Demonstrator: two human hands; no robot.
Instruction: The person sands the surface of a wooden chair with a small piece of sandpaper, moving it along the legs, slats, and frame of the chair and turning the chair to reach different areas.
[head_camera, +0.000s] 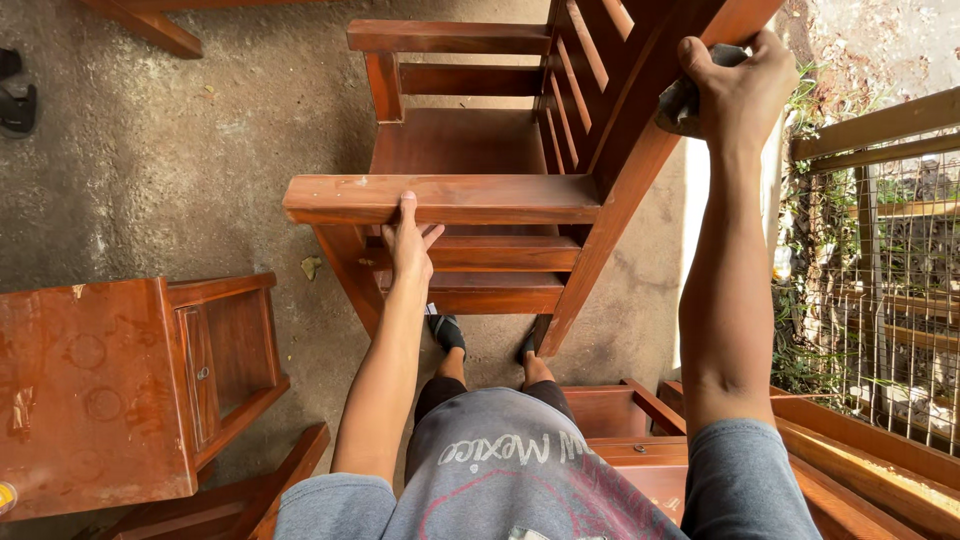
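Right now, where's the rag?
In the head view, upper right: the grey rag is bunched in the right hand, pressed against the chair's sloping back post, above the armrest that the left hand grips.

A wooden armchair (480, 180) is standing on the floor (200, 150) before the person, a small cabinet (130, 385) sitting to its left, a wire fence (880, 280) running along the right.
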